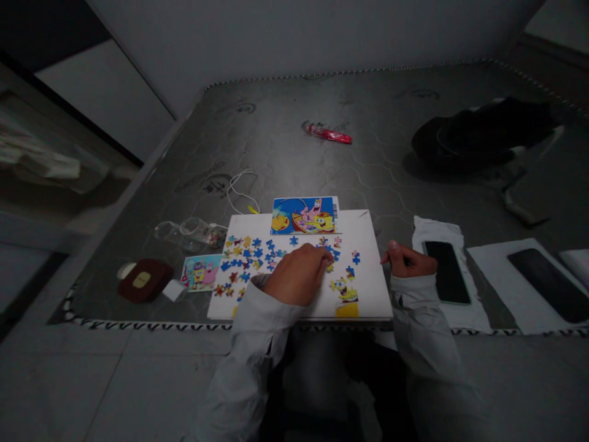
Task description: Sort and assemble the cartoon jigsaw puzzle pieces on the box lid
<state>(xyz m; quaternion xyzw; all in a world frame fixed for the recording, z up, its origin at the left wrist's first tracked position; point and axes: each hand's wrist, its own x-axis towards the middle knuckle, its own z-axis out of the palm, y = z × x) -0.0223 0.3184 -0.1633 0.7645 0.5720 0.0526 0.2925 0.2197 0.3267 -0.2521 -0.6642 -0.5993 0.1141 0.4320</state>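
A white board [368, 301] lies at the near edge of the mat, with many loose jigsaw pieces [257, 252] on its left half. My left hand [297, 276] reaches over the board, its fingertips pinched on a small yellowish puzzle piece [330, 266]. Joined pieces form a small yellow cartoon section [344, 290] at the board's lower right. A few blue pieces [356, 258] lie apart above it. Just off the board's right edge, my right hand [407, 261] is loosely closed, with nothing visible in it. The picture card [301, 216] rests across the board's far edge.
To the right, a phone [446, 270] lies on white paper, with another dark phone [550, 282] beyond. At left are a second cartoon card [201, 273], a white adapter [175, 290], a brown case [146, 280] and a clear container [196, 233]. A red-handled item [329, 133] lies farther back.
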